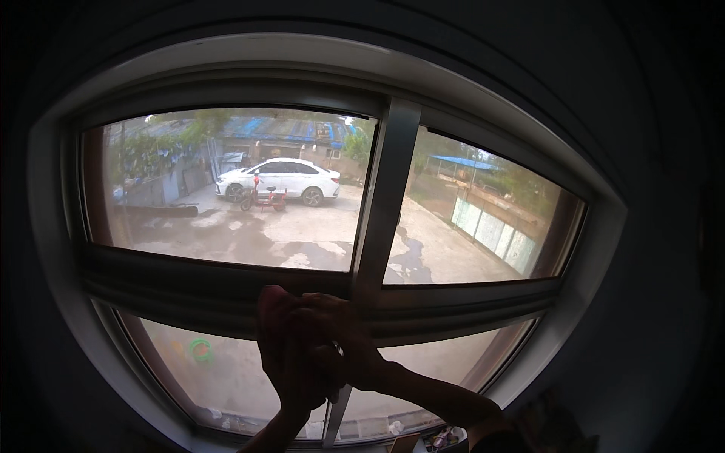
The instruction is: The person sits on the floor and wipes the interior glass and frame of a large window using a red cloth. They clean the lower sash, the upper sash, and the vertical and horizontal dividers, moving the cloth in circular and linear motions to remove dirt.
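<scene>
A dark reddish cloth (276, 306) is bunched up between my hands, in front of the horizontal rail (187, 291) of a framed window. From below, my left hand (306, 368) grips it, wrist pointing down. My right hand (340, 325) comes in from the lower right and closes over the cloth's right side, its fingers bent near the rail. Both hands are dark against the bright glass, so finger detail is hard to make out. Just right of them, the vertical window bar (385, 198) meets the rail.
Upper panes (238, 238) and lower panes surround the hands. At the bottom, the sill area holds a small brown panel (404, 443) and a container of small items (446, 439). Outside stand a white car (283, 178), a red electric bike (265, 198) and a green round object (200, 350).
</scene>
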{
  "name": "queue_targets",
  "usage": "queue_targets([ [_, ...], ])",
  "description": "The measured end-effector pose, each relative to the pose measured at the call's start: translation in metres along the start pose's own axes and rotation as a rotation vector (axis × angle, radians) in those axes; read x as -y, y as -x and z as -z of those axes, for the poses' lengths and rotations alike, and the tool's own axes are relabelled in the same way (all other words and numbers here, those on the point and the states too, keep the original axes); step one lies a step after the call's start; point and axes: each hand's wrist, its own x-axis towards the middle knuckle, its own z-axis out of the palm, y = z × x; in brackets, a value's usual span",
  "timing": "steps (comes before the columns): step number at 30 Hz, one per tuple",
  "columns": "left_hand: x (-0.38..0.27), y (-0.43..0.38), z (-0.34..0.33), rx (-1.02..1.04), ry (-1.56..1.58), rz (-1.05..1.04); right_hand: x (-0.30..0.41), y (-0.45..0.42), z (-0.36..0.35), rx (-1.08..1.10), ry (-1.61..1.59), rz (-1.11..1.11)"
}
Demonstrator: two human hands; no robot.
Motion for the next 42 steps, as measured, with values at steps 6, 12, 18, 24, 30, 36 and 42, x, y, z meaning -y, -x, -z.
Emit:
queue_targets([
  [6, -0.045, -0.081, 0.030, 0.099, -0.251, -0.172, -0.048, 0.038, 0.052, -0.093, 0.514, -0.063],
  [12, -0.096, -0.201, -0.113, 0.072, -0.876, -1.327, -0.085, 0.110, 0.066, -0.258, 0.752, -0.022],
  [18, -0.100, -0.239, -0.162, -0.001, -0.936, -1.339, -0.109, 0.111, 0.055, -0.232, 0.715, 0.031],
  [24, -0.077, -0.217, -0.147, 0.058, -1.092, -1.208, -0.116, 0.110, 0.058, -0.239, 0.708, 0.094],
  [30, -0.058, -0.166, -0.072, 0.495, -1.260, -0.969, -0.121, 0.107, 0.049, -0.313, 0.660, 0.170],
  [36, -0.042, -0.139, -0.070, 0.651, -1.247, -1.005, -0.125, 0.119, 0.055, -0.343, 0.753, 0.145],
  [42, -0.068, -0.168, -0.097, 0.559, -1.271, -1.248, -0.133, 0.121, 0.050, -0.271, 0.703, 0.149],
])
